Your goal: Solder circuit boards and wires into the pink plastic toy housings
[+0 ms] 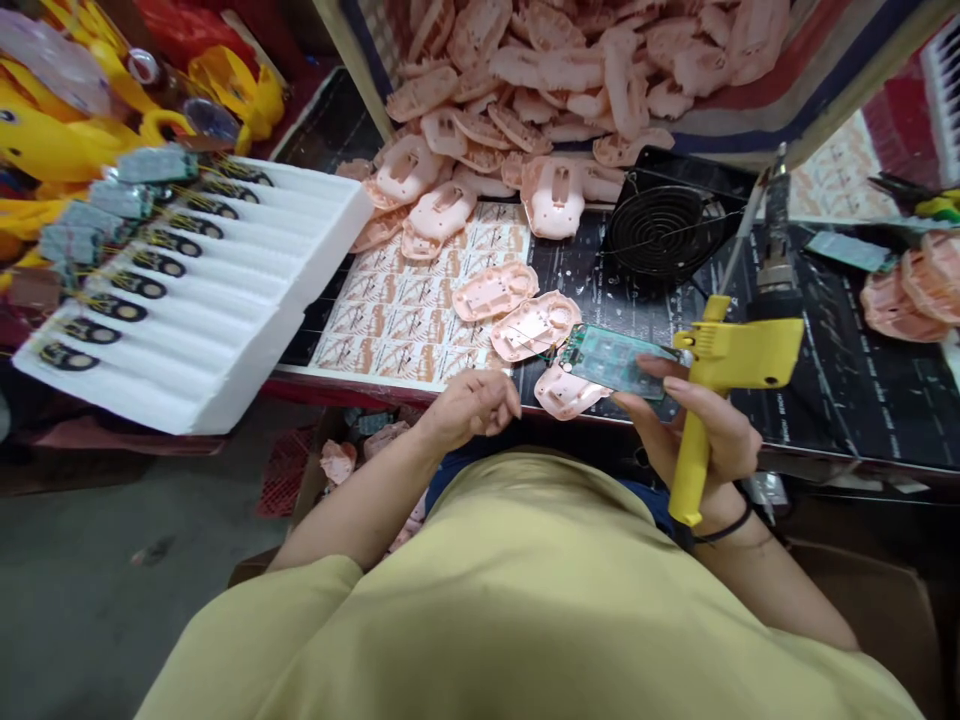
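Observation:
My right hand [694,425] grips a yellow soldering gun [720,375] by its handle and also pinches a green circuit board [611,358] between thumb and fingers. The board hovers over a pink plastic shell [566,392] at the table's front edge. My left hand [472,408] hangs just left of it, fingers curled in loosely; whether it holds anything is hidden. Two more pink shells [517,310] lie just beyond on the table.
A heap of pink shells [555,70] fills the back. A black fan [660,230] stands right of centre. A white foam tray [225,290] at left carries several circuit boards with black discs. Yellow plastic parts [67,130] lie far left.

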A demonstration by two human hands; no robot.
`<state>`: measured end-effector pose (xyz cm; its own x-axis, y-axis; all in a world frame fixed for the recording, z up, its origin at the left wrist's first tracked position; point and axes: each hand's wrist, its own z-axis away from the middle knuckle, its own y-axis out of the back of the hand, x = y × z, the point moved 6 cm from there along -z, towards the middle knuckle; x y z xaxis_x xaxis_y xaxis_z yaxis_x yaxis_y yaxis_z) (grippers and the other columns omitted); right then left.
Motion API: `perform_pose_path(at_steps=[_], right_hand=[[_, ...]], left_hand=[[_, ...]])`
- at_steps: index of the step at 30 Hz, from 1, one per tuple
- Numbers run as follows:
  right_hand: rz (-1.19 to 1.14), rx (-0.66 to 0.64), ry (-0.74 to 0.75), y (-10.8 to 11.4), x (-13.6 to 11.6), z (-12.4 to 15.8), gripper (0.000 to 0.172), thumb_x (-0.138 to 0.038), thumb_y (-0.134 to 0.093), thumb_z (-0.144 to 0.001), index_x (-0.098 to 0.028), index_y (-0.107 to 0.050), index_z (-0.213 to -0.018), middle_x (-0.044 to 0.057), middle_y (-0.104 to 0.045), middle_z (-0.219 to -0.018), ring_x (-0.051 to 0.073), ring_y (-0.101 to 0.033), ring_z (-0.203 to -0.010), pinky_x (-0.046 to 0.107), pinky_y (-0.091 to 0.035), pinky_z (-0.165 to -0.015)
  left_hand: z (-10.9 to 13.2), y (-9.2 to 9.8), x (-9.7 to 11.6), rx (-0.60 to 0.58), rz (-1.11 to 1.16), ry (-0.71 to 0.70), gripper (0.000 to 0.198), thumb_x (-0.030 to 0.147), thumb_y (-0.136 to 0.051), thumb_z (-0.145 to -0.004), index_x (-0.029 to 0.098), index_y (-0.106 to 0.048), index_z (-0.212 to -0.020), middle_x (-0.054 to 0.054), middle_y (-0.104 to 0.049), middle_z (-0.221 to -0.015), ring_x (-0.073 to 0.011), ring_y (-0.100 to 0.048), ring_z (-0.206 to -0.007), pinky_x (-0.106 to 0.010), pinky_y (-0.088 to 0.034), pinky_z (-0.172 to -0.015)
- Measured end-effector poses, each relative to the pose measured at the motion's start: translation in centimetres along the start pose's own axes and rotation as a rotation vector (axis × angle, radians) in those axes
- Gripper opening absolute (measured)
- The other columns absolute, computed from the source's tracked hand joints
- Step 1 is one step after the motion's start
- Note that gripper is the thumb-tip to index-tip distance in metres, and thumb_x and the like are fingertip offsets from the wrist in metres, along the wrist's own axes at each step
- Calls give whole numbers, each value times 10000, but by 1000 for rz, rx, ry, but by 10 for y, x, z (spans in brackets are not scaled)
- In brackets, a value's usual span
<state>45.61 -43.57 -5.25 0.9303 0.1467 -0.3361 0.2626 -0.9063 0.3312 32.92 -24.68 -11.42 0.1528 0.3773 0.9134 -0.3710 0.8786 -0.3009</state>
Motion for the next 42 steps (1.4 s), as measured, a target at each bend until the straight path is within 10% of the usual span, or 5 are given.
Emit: perform_pose_path(at_steps=[5, 16, 23, 30, 42], right_hand=[[16, -18, 3, -7, -9, 0, 694, -83, -844, -725, -233, -523, -1322, 87, -729, -1170, 231, -735, -1005, 340, -644, -805], [114, -163, 142, -18, -35, -2, 364, -151, -810, -793, -218, -609, -1089, 30, -771, -913, 163, -751, -816, 201, -590, -675], [13, -179, -70, 10, 14, 9, 733, -142, -808, -778, -287, -481, -1418, 90, -681, -1279, 262, -727, -1024, 380, -627, -846], [54, -460, -8, -8, 42, 23, 646, -329, -810, -805, -227, -510, -1367, 95, -708, -1168, 257, -699, -1039, 459, -514, -1036], [168, -387, 14, -16, 28, 21, 490, -325, -783, -832, -193, -569, -1252, 72, -721, -966, 231, -694, -894, 372, -544, -850]], left_hand=[[-2, -18, 13, 129, -12, -183, 488, 493, -900, -650, 141, -759, -958, -62, -742, -831, -114, -683, -698, -177, -536, -601], [-29, -12, 46, 286, 87, -275, 463, 480, -950, -530, 130, -725, -733, 3, -705, -688, -90, -643, -590, -200, -574, -568], [-21, 8, 91, 81, -542, -200, 391, 463, -892, -620, 117, -750, -735, -35, -709, -680, -113, -633, -604, -208, -518, -592], [-23, -11, 117, -341, -923, -30, 306, 445, -834, -701, 154, -780, -776, -59, -724, -688, -178, -654, -632, -260, -503, -611], [-63, -32, 82, -622, -1309, 25, 262, 336, -644, -839, 147, -716, -1007, -3, -687, -734, -89, -580, -625, -170, -382, -597]])
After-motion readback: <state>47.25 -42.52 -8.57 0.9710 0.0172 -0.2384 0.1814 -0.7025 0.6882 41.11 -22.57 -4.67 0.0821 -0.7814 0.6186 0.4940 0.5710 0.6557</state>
